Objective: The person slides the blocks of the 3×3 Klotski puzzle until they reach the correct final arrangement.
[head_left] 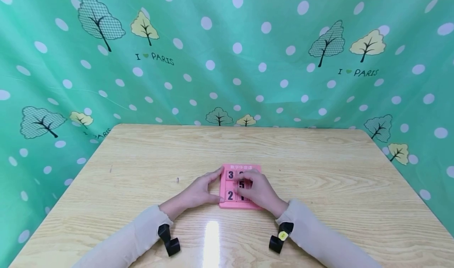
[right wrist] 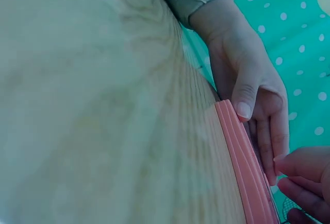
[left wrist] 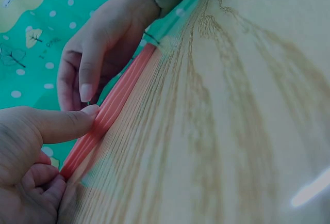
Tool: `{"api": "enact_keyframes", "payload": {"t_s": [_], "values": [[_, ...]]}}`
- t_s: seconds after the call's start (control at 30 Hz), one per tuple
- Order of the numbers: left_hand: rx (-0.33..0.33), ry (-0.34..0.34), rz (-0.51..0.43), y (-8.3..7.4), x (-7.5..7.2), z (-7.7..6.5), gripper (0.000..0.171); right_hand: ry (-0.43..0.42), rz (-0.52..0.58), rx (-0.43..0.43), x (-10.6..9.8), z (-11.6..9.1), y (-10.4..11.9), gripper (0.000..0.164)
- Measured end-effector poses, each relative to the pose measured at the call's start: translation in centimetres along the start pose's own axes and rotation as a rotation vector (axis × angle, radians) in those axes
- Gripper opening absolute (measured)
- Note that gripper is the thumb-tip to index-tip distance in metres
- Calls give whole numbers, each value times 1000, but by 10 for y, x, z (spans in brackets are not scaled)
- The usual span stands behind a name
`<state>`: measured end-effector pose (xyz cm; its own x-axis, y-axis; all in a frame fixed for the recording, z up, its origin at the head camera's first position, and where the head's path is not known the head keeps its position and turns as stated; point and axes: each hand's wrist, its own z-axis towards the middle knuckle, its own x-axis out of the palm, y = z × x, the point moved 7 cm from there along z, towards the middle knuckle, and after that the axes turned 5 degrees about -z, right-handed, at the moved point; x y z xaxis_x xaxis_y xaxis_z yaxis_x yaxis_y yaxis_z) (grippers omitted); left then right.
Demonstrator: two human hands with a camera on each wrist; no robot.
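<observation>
A pink number sliding puzzle (head_left: 222, 185) lies flat on the table, its numbered tiles 3, 5, 2 and 1 showing. A bare gap shows between the 3 and the 2 in the left column. My left hand (head_left: 199, 189) holds the puzzle's left side, thumb at the near corner and fingers toward the far one. Over the tiles is my right hand (head_left: 260, 191), its thumb and forefinger bent and apart near the 5 tile (head_left: 242, 185). That hand hides much of the right column. In the left wrist view the puzzle's edge (left wrist: 124, 92) runs under my left thumb.
The wood-grain table (head_left: 142, 157) extends around the puzzle, with a bright light reflection in front. A green dotted curtain (head_left: 227, 63) hangs behind and at the sides. Black wrist cameras (head_left: 172, 244) sit on both sleeves.
</observation>
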<state>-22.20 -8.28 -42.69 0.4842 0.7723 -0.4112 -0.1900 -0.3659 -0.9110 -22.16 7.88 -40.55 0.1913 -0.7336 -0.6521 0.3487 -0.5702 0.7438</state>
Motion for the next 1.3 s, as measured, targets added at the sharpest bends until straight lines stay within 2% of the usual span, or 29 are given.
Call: {"api": "enact_keyframes", "payload": {"t_s": [0.17,0.47,1.3], "values": [[5,-8,-1,0,-1,2,95,12,-3,-31,1,-8,3,23],[4,-5,-9,0,0,2,95,16,1,-24,1,-16,5,20],[4,-3,-16,0,0,1,94,27,-15,-43,5,-17,4,24]]}}
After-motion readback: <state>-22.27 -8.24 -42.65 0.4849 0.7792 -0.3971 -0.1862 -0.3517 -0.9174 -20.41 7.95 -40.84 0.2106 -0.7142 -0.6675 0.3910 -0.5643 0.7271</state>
